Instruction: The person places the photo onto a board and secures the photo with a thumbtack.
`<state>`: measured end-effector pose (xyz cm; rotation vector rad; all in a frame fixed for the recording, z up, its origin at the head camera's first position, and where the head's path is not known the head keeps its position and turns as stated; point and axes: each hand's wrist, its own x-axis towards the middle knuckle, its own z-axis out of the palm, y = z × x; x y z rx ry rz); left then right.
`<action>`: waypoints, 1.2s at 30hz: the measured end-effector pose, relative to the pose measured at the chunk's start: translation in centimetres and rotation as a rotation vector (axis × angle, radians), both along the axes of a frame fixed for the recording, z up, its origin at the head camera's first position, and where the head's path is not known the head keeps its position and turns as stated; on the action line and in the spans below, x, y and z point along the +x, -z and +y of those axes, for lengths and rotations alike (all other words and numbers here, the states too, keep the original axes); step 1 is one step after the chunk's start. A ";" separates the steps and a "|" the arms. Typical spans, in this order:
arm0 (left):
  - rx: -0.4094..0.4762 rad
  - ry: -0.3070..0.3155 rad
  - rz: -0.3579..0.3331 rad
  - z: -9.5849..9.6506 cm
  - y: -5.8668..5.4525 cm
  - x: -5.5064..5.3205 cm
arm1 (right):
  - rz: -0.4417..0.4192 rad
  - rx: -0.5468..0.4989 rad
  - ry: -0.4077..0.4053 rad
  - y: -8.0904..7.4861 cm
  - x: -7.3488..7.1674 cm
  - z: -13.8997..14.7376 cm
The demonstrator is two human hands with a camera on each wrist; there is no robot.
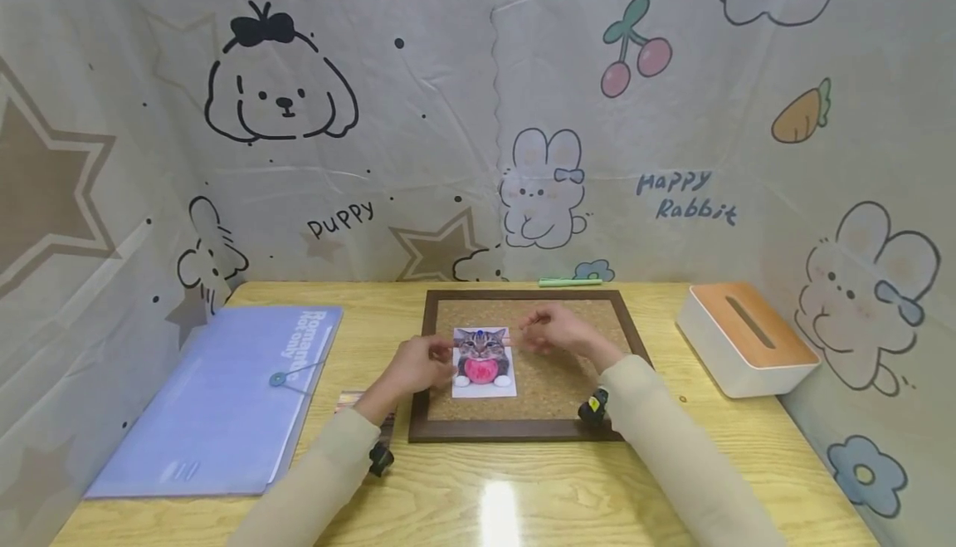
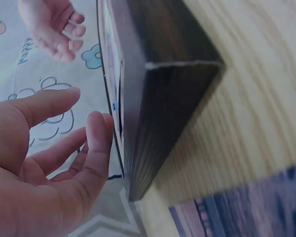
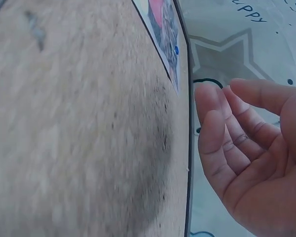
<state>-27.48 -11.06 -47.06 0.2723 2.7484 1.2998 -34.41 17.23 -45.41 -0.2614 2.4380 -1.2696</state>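
A cat picture card (image 1: 483, 373) lies on the left part of a cork board (image 1: 571, 381) with a dark wooden frame (image 1: 515, 431). A small blue pushpin head (image 3: 176, 50) shows near the card's top. At the card's left edge is my left hand (image 1: 422, 364); its thumb and fingers stand apart in the left wrist view, with nothing between them. My right hand (image 1: 560, 331) hovers above the cork, right of the card, its fingers loosely bent around nothing. Another picture (image 2: 241, 207) lies on the table by the frame's left side, partly hidden by my left forearm.
A blue document folder (image 1: 209, 398) with a string button lies at the left. On the right stands a white box (image 1: 747, 348) with a slotted wooden lid. A green pen (image 1: 570, 282) lies behind the board, close to the printed curtain. A small ring (image 1: 683, 398) is near the box.
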 end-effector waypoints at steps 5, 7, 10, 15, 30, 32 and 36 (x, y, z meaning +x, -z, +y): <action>0.065 -0.038 -0.035 -1.5 -0.5 0.6 | 0.028 0.010 -0.001 -0.2 0.8 1.6; 0.095 -0.054 -0.058 -2.3 -0.4 0.9 | 0.045 0.019 -0.011 -0.4 1.2 2.1; 0.115 -0.071 -0.067 -3.5 -0.3 1.3 | 0.063 0.027 -0.019 -0.7 1.7 2.8; 0.132 -0.093 -0.061 -5.0 -0.4 2.2 | 0.084 0.049 -0.015 -1.1 2.5 3.9; 0.071 -0.158 -0.064 -8.3 -1.0 4.9 | 0.117 0.015 0.005 -1.6 5.2 7.7; 0.086 -0.163 -0.086 -8.6 -0.9 5.2 | 0.114 0.021 0.014 -1.6 5.4 8.3; 0.096 -0.170 -0.114 -9.1 -0.8 6.0 | 0.112 0.024 0.030 -1.5 5.8 9.7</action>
